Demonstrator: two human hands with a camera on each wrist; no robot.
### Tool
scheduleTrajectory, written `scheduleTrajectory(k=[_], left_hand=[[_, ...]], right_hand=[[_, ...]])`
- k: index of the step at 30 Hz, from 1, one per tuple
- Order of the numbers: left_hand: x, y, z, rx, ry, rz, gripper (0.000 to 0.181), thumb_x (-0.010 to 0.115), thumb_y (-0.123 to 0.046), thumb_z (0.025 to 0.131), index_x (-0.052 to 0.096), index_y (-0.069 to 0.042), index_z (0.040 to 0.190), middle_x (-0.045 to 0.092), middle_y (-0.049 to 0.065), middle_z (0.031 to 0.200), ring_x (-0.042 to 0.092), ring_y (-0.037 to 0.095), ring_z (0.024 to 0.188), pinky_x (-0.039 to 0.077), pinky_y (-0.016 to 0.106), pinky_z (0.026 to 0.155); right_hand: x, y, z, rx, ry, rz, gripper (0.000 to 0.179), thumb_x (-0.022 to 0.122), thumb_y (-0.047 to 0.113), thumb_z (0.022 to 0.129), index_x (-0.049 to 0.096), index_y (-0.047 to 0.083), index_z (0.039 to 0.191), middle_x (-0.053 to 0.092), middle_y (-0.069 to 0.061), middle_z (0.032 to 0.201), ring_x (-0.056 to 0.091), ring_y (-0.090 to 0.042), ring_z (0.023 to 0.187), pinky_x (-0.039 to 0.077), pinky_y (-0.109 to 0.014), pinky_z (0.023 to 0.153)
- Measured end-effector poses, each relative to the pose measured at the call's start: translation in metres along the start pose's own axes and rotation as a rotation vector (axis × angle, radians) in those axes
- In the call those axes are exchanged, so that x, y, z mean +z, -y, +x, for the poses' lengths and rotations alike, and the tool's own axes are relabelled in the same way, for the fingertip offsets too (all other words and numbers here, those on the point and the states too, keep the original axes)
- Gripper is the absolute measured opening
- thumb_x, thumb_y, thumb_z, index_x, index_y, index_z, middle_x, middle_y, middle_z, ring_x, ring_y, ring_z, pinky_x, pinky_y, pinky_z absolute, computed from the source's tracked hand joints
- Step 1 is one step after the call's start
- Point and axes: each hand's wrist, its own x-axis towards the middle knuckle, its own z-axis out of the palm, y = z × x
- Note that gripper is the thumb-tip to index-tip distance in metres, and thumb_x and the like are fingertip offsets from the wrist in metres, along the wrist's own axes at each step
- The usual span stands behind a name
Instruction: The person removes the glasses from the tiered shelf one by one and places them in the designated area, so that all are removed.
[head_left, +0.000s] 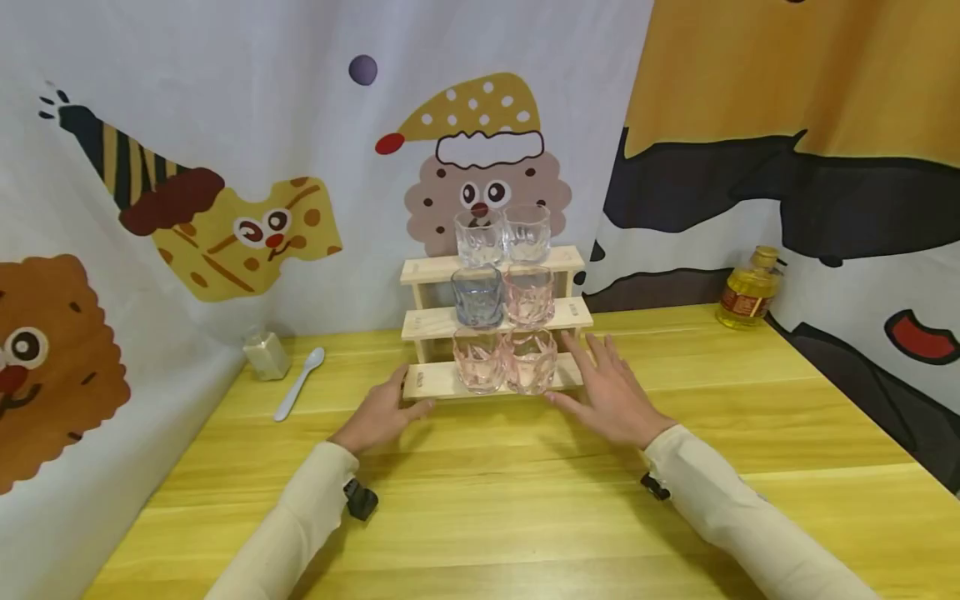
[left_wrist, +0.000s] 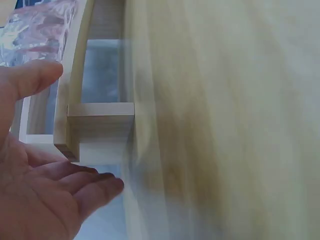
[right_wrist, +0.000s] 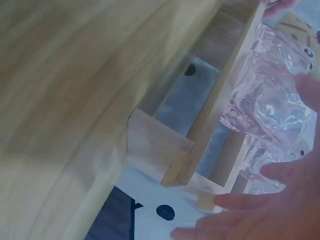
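Note:
A three-tier wooden stand [head_left: 442, 382] holds drinking glasses in pairs. Two pink-tinted glasses [head_left: 530, 362] are on the bottom tier. A blue-grey glass [head_left: 477, 298] and a pink glass [head_left: 529, 297] share the middle one, and two clear glasses [head_left: 527, 236] stand on top. My left hand [head_left: 380, 414] is at the bottom tier's left end; in the left wrist view its thumb [left_wrist: 42, 77] is by the board's edge, with relaxed fingers past the end. At the right end, my right hand [head_left: 618, 400] has its fingers spread; whether it touches the stand I cannot tell.
At the left of the wooden table [head_left: 480, 517] are a small pale jar [head_left: 266, 356] and a white spoon [head_left: 300, 383]. An oil bottle [head_left: 748, 289] stands at the back right. A printed curtain [head_left: 300, 100] hangs close behind the stand.

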Motion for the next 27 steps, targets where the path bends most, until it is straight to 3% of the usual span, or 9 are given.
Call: scheduleTrajectory(k=[7,11,14,20,27], left_hand=[[-0.001,0.001,0.008,0.008,-0.019,-0.053,0.096,0.058,-0.051,0.099,0.006,0.001,0.161,0.031,0.028,0.161,0.041,0.043,0.144,0.039,0.059,0.115],[-0.001,0.002,0.010,0.005,-0.034,-0.056,0.095,0.061,-0.050,0.098,0.011,0.000,0.161,0.037,0.027,0.158,0.047,0.042,0.140,0.043,0.057,0.113],[-0.001,0.003,0.011,0.003,-0.043,-0.056,0.096,0.063,-0.051,0.096,0.013,-0.001,0.161,0.038,0.026,0.158,0.049,0.041,0.139,0.045,0.056,0.112],[-0.002,0.002,0.013,-0.003,-0.044,-0.060,0.097,0.065,-0.053,0.094,0.016,-0.003,0.161,0.038,0.026,0.158,0.049,0.041,0.139,0.046,0.055,0.110],[-0.003,0.004,0.012,0.004,-0.045,-0.084,0.096,0.066,-0.049,0.095,0.016,-0.002,0.161,0.036,0.026,0.159,0.048,0.040,0.141,0.045,0.053,0.112]], right_hand=[[0.004,0.007,0.010,-0.065,-0.056,0.202,0.089,0.066,0.041,0.097,0.014,0.011,0.163,0.023,-0.027,0.163,0.032,-0.049,0.146,0.032,-0.068,0.115],[0.004,0.014,0.015,-0.048,-0.056,0.296,0.086,0.065,0.040,0.098,0.016,0.012,0.162,0.025,-0.023,0.164,0.030,-0.047,0.148,0.029,-0.067,0.118],[0.002,0.019,0.020,-0.026,-0.055,0.326,0.086,0.063,0.042,0.098,0.016,0.012,0.163,0.024,-0.020,0.166,0.024,-0.046,0.152,0.024,-0.067,0.120],[-0.006,0.023,0.031,-0.029,-0.079,0.373,0.083,0.064,0.035,0.099,0.017,0.010,0.162,0.029,-0.019,0.164,0.041,-0.041,0.143,0.035,-0.061,0.117],[-0.021,0.030,0.041,-0.039,-0.101,0.348,0.082,0.064,0.033,0.099,0.018,0.008,0.162,0.025,-0.019,0.166,0.029,-0.041,0.151,0.024,-0.061,0.123]])
